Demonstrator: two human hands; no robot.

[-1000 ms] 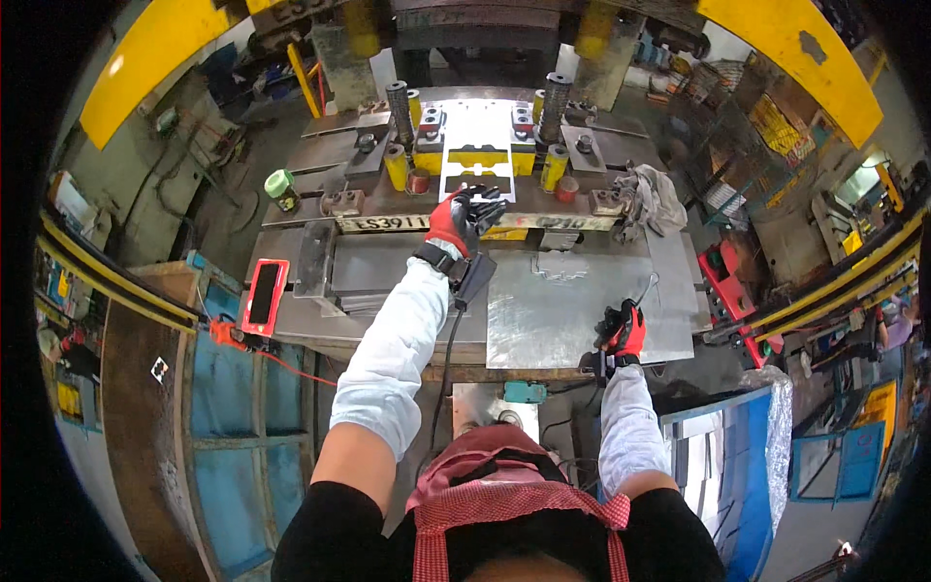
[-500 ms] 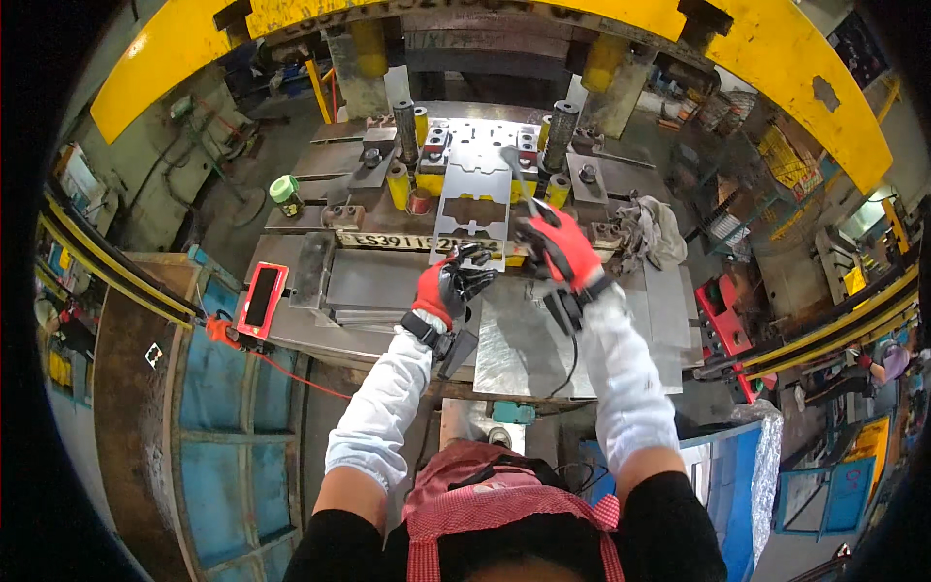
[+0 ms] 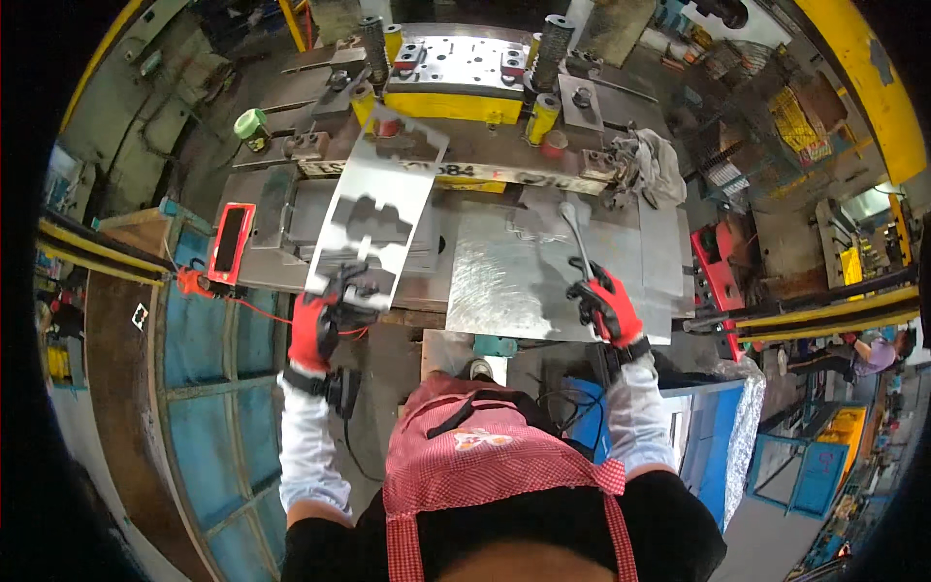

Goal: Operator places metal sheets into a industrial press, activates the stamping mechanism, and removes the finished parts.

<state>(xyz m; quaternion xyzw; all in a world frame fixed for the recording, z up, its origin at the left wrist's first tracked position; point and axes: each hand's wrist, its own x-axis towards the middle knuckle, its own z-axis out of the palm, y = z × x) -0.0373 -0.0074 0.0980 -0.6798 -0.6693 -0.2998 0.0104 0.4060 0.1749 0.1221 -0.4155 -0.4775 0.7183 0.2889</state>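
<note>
My left hand, in a red and black glove, is closed on the near end of a flat sheet-metal strip. Shaped cutouts run through the strip, which slants up and away, its far end in front of a yellow post. In my right hand, also gloved, is a slim grey rod-like tool with a rounded end pointing away from me. That tool is above a shiny flat metal plate. Farther back is the lower die, a bright plate with holes on a yellow block.
Dark guide posts flank the die. At the left are a red-framed phone and a green-lidded jar. A stack of sheets lies under the strip. Grey rags are at right, near a red box.
The strip has come off the die area toward me and left, carried by my left hand. My right hand has drawn back nearer with the tool, away from the strip. The view has shifted.
</note>
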